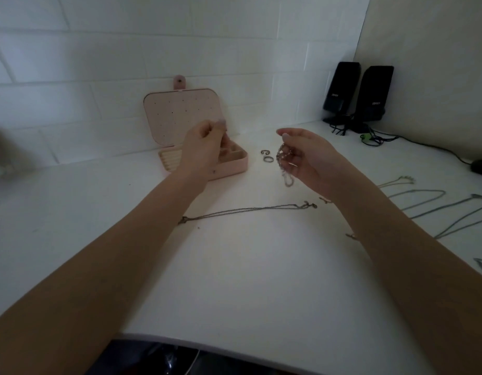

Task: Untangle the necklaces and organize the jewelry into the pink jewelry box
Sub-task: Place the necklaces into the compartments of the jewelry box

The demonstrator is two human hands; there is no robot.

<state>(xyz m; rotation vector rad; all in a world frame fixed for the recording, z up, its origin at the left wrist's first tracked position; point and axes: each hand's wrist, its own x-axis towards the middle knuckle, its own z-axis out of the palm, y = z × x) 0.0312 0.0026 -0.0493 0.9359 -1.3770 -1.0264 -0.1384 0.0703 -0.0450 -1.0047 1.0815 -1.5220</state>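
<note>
The pink jewelry box lies long side along the tiled wall, lid up, on my white table. My left hand hovers curled above it (grip unclear); my right hand holds bunched necklaces.

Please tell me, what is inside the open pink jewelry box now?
In the pink jewelry box, ribbed ring rolls fill the left part and small compartments sit at the right. The left hand hovers in front and covers the middle, so any jewelry lying there cannot be seen.
</note>
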